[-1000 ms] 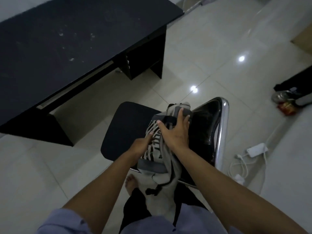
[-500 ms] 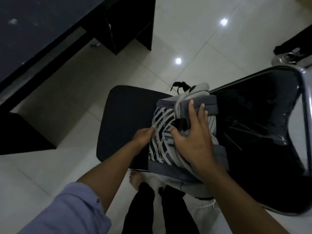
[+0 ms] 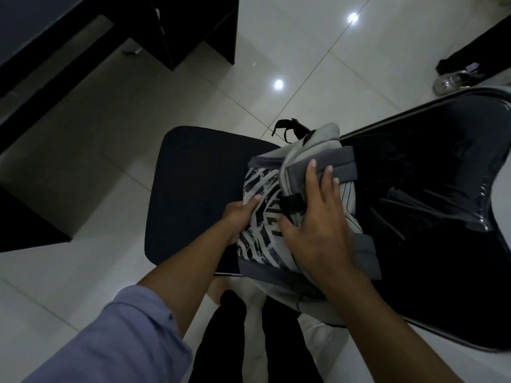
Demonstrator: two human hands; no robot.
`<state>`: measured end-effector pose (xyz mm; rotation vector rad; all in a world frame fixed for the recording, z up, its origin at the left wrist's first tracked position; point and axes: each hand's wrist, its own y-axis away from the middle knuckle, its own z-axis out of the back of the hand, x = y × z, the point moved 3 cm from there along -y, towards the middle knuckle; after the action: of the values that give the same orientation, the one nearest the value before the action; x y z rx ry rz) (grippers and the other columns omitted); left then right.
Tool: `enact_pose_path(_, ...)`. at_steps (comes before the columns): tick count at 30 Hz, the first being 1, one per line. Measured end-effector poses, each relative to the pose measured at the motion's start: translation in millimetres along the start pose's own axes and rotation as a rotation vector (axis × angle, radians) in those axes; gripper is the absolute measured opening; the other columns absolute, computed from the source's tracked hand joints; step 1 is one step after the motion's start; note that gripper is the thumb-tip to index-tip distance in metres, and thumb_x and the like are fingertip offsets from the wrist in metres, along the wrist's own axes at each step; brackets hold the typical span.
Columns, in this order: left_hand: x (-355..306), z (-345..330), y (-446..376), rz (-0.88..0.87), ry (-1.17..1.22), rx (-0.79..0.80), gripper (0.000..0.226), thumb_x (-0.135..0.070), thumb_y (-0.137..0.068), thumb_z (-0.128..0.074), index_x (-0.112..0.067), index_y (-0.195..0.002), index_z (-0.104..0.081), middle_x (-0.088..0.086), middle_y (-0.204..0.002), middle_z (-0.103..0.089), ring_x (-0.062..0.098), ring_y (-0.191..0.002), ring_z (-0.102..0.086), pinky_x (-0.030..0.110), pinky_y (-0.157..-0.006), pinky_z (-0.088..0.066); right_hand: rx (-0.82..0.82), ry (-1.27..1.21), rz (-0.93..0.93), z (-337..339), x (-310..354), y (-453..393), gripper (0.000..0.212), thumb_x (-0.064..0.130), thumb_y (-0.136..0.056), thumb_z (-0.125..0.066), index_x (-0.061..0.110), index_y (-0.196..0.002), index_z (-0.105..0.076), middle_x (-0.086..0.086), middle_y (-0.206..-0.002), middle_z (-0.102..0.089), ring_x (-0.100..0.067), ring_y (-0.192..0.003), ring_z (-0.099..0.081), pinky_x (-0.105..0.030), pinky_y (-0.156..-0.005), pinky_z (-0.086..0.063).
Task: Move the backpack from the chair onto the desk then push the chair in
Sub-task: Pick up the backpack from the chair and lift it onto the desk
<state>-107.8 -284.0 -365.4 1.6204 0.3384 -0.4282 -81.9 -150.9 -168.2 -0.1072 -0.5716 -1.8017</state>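
Both hands clasp the backpack [image 3: 265, 230] on the chair [image 3: 199, 189]: left hand [image 3: 240, 217] apparently gripping its side, right hand [image 3: 312, 225] spread on top; desk [image 3: 33, 31] beyond-left.

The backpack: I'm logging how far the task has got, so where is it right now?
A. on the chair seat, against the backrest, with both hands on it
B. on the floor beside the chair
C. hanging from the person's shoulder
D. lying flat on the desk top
A: the backpack sits on the chair seat against the backrest, with the left hand and right hand on it.
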Motion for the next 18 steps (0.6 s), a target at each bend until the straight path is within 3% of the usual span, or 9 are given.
enact_pose_path(3,-3,3,7,-0.08,-0.046,-0.054,0.033,-0.049,-0.092,-0.064,-0.019,-0.1,-0.076,0.007,-0.103,-0.076,0.024,-0.095,-0.072,0.04,-0.091,-0.059,-0.064,-0.007,-0.01,9,4,7,0.081,0.023,-0.098,-0.061,0.024,-0.162,-0.01,-0.006,-0.169,-0.014,-0.028,-0.153,-0.022,-0.047,-0.117,-0.035)
enact_pose_path(7,-7,4,27,-0.185,-0.12,-0.109,0.039,-0.045,-0.097,-0.058,-0.012,-0.095,-0.078,0.006,-0.096,-0.077,0.021,-0.089,-0.072,0.036,-0.084,-0.059,-0.132,-0.019,-0.033,35,5,10,0.07,0.013,-0.098,-0.057,0.028,-0.159,-0.026,-0.005,-0.16,-0.04,-0.031,-0.133,-0.052,-0.044,-0.105,-0.046)
enact_pose_path(9,-12,3,41,-0.237,-0.144,-0.14,0.041,-0.043,-0.098,-0.058,-0.009,-0.083,-0.076,0.005,-0.086,-0.076,0.021,-0.081,-0.071,0.031,-0.074,-0.058,-0.166,-0.042,-0.039,50,7,12,0.068,0.01,-0.097,-0.057,0.029,-0.157,-0.032,-0.009,-0.151,-0.052,-0.034,-0.126,-0.057,-0.045,-0.102,-0.05)
enact_pose_path(12,-30,3,65,-0.319,-0.201,-0.238,0.048,-0.041,-0.097,-0.059,-0.02,-0.054,-0.058,-0.004,-0.061,-0.061,0.014,-0.06,-0.058,0.024,-0.053,-0.041,-0.246,-0.087,-0.035,72,6,19,0.065,0.009,-0.096,-0.056,0.027,-0.156,-0.037,-0.014,-0.133,-0.065,-0.036,-0.114,-0.064,-0.041,-0.092,-0.054)
enact_pose_path(15,-59,15,98,-0.422,-0.262,-0.368,0.052,-0.037,-0.098,-0.058,-0.021,-0.051,-0.046,-0.004,-0.056,-0.054,0.012,-0.054,-0.05,0.024,-0.049,-0.033,-0.302,-0.152,-0.055,98,-3,25,0.065,0.007,-0.095,-0.055,0.024,-0.155,-0.039,-0.017,-0.102,-0.072,-0.038,-0.092,-0.068,-0.031,-0.073,-0.046)
enact_pose_path(18,-88,33,137,-0.524,-0.349,-0.521,0.05,-0.034,-0.1,-0.055,-0.018,-0.054,-0.045,-0.001,-0.058,-0.053,0.014,-0.054,-0.048,0.026,-0.049,-0.029,-0.288,-0.261,-0.031,121,-3,30,0.063,0.007,-0.097,-0.055,0.021,-0.156,-0.037,-0.018,-0.103,-0.072,-0.036,-0.094,-0.067,-0.039,-0.08,-0.055)
